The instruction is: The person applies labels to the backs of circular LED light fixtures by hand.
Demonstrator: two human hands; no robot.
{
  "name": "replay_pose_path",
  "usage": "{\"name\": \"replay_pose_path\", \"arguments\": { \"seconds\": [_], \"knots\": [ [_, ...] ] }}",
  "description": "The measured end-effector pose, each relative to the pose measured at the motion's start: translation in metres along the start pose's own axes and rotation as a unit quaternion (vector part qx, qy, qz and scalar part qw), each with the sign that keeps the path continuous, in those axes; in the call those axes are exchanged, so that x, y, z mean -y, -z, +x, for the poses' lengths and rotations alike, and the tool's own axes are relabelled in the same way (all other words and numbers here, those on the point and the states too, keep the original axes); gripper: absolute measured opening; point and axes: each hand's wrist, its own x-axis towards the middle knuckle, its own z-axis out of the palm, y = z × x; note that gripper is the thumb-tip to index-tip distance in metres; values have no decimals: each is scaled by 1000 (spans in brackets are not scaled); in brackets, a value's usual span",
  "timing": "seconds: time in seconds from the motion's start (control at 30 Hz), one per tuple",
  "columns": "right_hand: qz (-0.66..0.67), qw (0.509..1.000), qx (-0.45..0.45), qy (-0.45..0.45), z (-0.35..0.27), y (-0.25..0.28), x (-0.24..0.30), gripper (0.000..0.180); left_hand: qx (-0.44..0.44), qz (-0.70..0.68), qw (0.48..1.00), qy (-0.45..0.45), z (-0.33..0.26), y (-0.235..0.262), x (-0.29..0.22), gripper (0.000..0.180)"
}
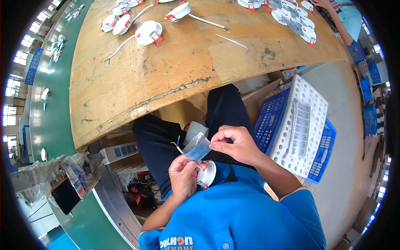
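Note:
In front of my lap, my left hand (pixel 183 173) is closed around the cable of a white round downlight (pixel 206 173). The lamp hangs just right of the fingers, close to my blue shirt. Above the thumb the cable end (pixel 179 146) sticks up, with bare coloured wires. A translucent label with printing (pixel 197 149) stands up from the left fingertips beside the cable. My right hand (pixel 236 146) pinches the label's right edge between thumb and finger. Whether the label adheres to the cable I cannot tell.
Several downlights (pixel 148 33) lie on the worn wooden table (pixel 166 71), beside a loose white cable (pixel 231 41). A blue crate (pixel 318 160) at right carries a white perforated board with a label sheet (pixel 300 129). A phone (pixel 65 196) sits left, near a green conveyor (pixel 54 104). Another person's arm (pixel 339 23) shows far right.

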Motion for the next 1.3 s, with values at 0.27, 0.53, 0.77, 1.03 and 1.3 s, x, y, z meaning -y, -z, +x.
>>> {"name": "replay_pose_path", "arguments": {
  "seconds": [0.27, 0.53, 0.77, 1.03, 1.3],
  "knots": [
    [4, 1000, -9, 10, 3, 0, -6, 13, -19, 8, 1000, 0, -1, -1, 0, 16],
    [-1, 1000, -13, 16, 4, 0, -7, 13, -22, 17, 1000, 0, -2, -2, 0, 16],
    [-4, 1000, -14, 13, 4, -1, -7, 13, -12, 13, 1000, -2, -1, -1, 1, 17],
    [-5, 1000, -15, 12, 4, -1, -8, 13, -10, 14, 1000, 1, -2, -1, 1, 16],
    [-4, 1000, -16, 14, 4, -1, -9, 13, -12, 6, 1000, 2, -2, -1, 0, 16]
  ]
}}
